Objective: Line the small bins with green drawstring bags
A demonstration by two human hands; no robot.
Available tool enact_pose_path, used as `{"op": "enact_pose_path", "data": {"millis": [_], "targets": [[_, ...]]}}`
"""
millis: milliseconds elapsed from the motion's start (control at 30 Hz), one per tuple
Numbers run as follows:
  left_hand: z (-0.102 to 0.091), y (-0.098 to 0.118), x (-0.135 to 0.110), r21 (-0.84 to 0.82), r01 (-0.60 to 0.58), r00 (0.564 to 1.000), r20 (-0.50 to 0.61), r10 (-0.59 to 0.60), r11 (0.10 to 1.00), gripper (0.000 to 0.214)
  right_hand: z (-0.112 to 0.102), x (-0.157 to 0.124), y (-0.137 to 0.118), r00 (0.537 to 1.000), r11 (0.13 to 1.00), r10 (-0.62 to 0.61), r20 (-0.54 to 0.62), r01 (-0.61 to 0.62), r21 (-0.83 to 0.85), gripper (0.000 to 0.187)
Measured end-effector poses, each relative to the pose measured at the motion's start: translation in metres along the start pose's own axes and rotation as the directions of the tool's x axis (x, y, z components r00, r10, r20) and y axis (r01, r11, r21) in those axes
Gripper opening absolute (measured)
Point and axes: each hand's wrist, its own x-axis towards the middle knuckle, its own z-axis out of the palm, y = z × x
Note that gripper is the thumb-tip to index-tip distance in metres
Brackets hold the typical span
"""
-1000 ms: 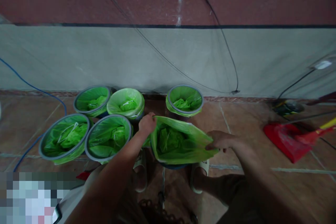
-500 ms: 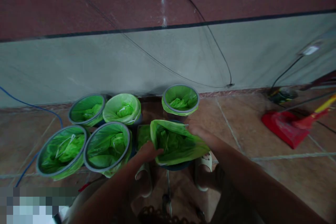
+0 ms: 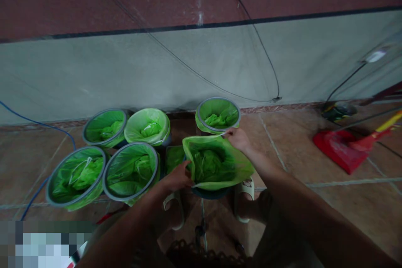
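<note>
A green plastic bag point(image 3: 216, 163) is stretched over a dark bin point(image 3: 211, 193) standing between my feet. My left hand point(image 3: 177, 178) pinches the bag's near left edge. My right hand point(image 3: 239, 139) grips the bag's far right edge, close to the lined bin point(image 3: 217, 114) behind it. Both hands hold the bag's mouth apart. Crumpled green plastic lies inside the bag.
Several small grey-rimmed bins lined with green bags point(image 3: 130, 169) stand to the left on the tiled floor. A red dustpan and broom point(image 3: 344, 146) lie at the right. Cables run along the wall point(image 3: 201, 71), a blue one point(image 3: 31, 123) at the left.
My left hand moved from the bag's far edge to its near left edge. My right hand went from the near right edge up to the far right edge.
</note>
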Motion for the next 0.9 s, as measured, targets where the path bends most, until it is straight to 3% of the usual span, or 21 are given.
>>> {"op": "enact_pose_path", "data": {"millis": [100,167,267,333,400,500,567,633,733,833,900], "targets": [[-0.007,0.015,-0.001,-0.071,0.07,0.998,0.007,-0.07,0.995,0.086,0.004,0.002,0.003,0.999,0.981,-0.014,-0.041,0.022,0.191,0.023],[-0.011,0.023,-0.001,-0.078,0.056,0.998,-0.011,-0.057,0.995,0.082,0.008,0.003,0.002,0.997,0.954,-0.029,-0.077,0.051,0.297,0.02],[-0.019,0.035,-0.001,-0.148,-0.047,0.998,-0.059,0.038,0.988,0.071,0.008,0.001,-0.004,0.992,0.893,-0.036,-0.123,0.087,0.441,0.016],[-0.026,0.046,-0.003,-0.232,-0.201,0.976,-0.127,0.176,0.952,0.063,0.0,-0.004,-0.012,0.988,0.831,-0.037,-0.148,0.113,0.544,0.017],[-0.033,0.059,-0.007,-0.333,-0.401,0.914,-0.211,0.347,0.853,0.055,-0.014,-0.013,-0.024,0.977,0.728,-0.066,-0.203,0.186,0.659,0.021],[-0.039,0.079,-0.01,-0.432,-0.627,0.779,-0.313,0.544,0.649,0.047,-0.037,-0.033,-0.043,0.936,0.524,-0.182,-0.302,0.352,0.776,0.028],[-0.039,0.09,-0.008,-0.435,-0.69,0.721,-0.349,0.599,0.578,0.041,-0.047,-0.044,-0.053,0.936,0.421,-0.246,-0.251,0.337,0.842,0.033],[-0.037,0.098,-0.002,-0.401,-0.724,0.689,-0.387,0.613,0.561,0.035,-0.05,-0.052,-0.06,0.964,0.386,-0.231,-0.135,0.218,0.896,0.04],[-0.032,0.108,0.007,-0.341,-0.758,0.651,-0.44,0.618,0.556,0.033,-0.044,-0.059,-0.067,0.971,0.395,-0.237,-0.035,0.13,0.909,0.043],[-0.027,0.115,0.014,-0.329,-0.774,0.632,-0.456,0.626,0.541,0.036,-0.033,-0.065,-0.072,0.942,0.403,-0.336,0.022,0.123,0.907,0.04],[-0.023,0.119,0.019,-0.325,-0.779,0.624,-0.477,0.619,0.536,0.035,-0.023,-0.068,-0.074,0.914,0.449,-0.385,0.13,0.062,0.891,0.043]]}}
